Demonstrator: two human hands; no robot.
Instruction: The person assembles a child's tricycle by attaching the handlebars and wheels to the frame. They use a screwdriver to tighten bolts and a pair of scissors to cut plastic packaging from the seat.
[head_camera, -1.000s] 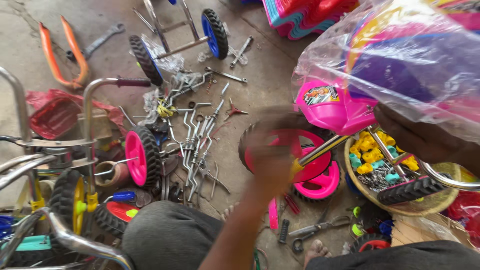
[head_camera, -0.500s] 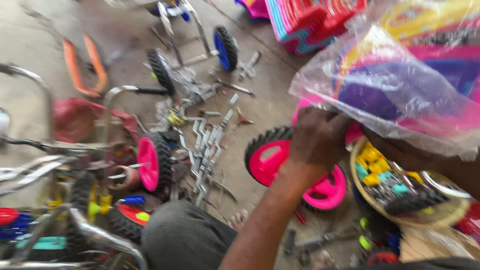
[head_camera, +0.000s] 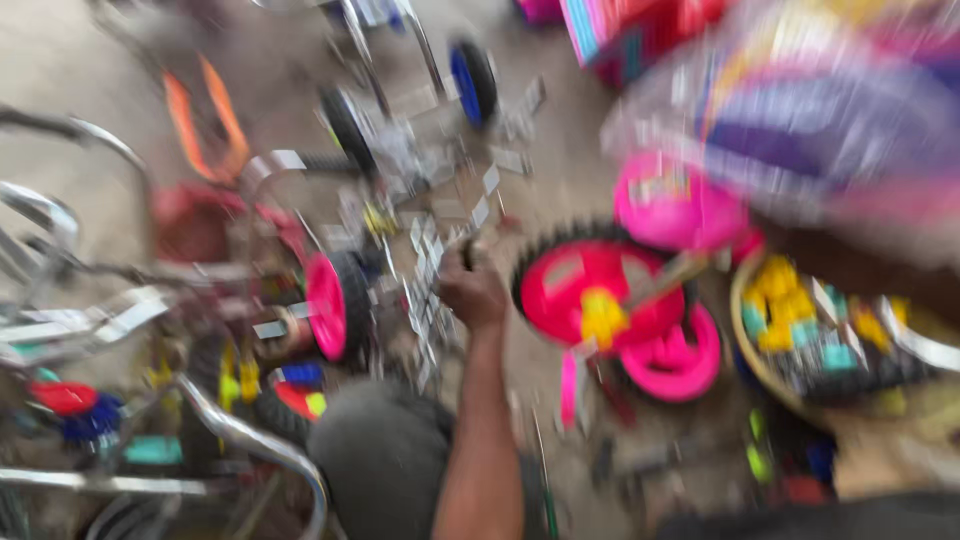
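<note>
Heavy motion blur. One hand (head_camera: 472, 290) sits closed over the metal parts pile (head_camera: 430, 290) on the floor, left or right unclear, held item unreadable. Pink wheel (head_camera: 590, 290) just beside it.

view: head camera, single, worn by the person
angle: looks steeply down past the knee at the floor (head_camera: 90, 60)
distance: near, one arm reaches out from the bottom edge into mid-frame
sharpness: heavy motion blur all over
overlap: none, only one view
</note>
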